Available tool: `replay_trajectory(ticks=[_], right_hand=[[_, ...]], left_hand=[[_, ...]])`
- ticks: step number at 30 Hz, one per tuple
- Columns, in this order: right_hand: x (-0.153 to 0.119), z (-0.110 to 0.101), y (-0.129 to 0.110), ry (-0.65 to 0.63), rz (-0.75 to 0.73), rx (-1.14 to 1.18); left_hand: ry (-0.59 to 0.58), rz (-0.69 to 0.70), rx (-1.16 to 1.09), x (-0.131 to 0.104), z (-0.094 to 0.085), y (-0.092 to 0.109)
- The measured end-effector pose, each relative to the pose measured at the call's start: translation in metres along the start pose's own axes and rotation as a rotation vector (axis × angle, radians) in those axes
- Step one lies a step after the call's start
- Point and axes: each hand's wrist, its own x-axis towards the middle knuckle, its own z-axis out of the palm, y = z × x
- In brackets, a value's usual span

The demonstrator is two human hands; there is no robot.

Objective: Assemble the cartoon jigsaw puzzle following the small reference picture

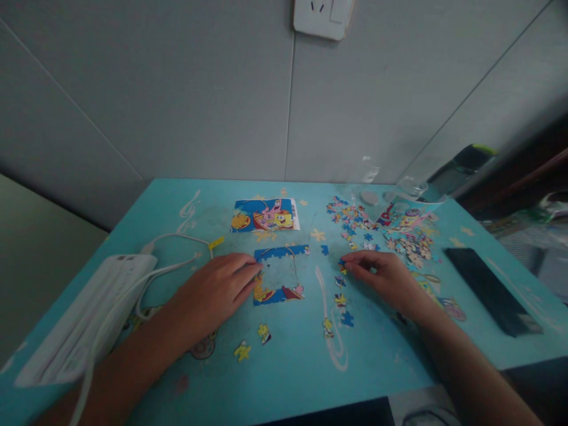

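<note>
A partly joined jigsaw puzzle (277, 296) lies on the table, with strips along its top, left and bottom around a bare middle. My left hand (228, 278) rests flat at its left side, fingers stretched out and fingertips on the edge pieces. To the right of the puzzle, my right hand (377, 269) pinches a small blue puzzle piece (341, 264) between thumb and index finger, at the tabletop. Below it runs a column of loose pieces, including a blue piece (347, 319) and a yellow piece (328, 327). Two more yellow pieces, one a star-like piece (242, 351), lie nearer me.
Behind the puzzle lies a picture card (265, 215). Many loose pieces (410, 245) are heaped at the back right, beside a printed tub (406, 213). A white power strip (89, 316) with cables occupies the left, a dark flat object (490, 290) the right.
</note>
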Motion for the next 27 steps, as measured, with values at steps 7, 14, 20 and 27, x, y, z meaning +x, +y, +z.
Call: replay_trajectory(ticks=[7, 14, 20, 27], right_hand=[[-0.0007, 0.0008, -0.0001, -0.007, 0.009, 0.000], [-0.0008, 0.0001, -0.0045, 0.006, 0.032, -0.005], [-0.0012, -0.0007, -0.0061, 0.011, 0.038, -0.038], [-0.0020, 0.0001, -0.0092, 0.026, 0.037, -0.047]], left_hand=[[-0.002, 0.003, 0.003, 0.0005, -0.0019, 0.0001], [-0.034, -0.009, 0.012, 0.0002, -0.0005, -0.0010], [-0.037, -0.027, -0.019, 0.0000, 0.0000, -0.0016], [-0.024, -0.014, -0.015, -0.0005, 0.0000, -0.0015]])
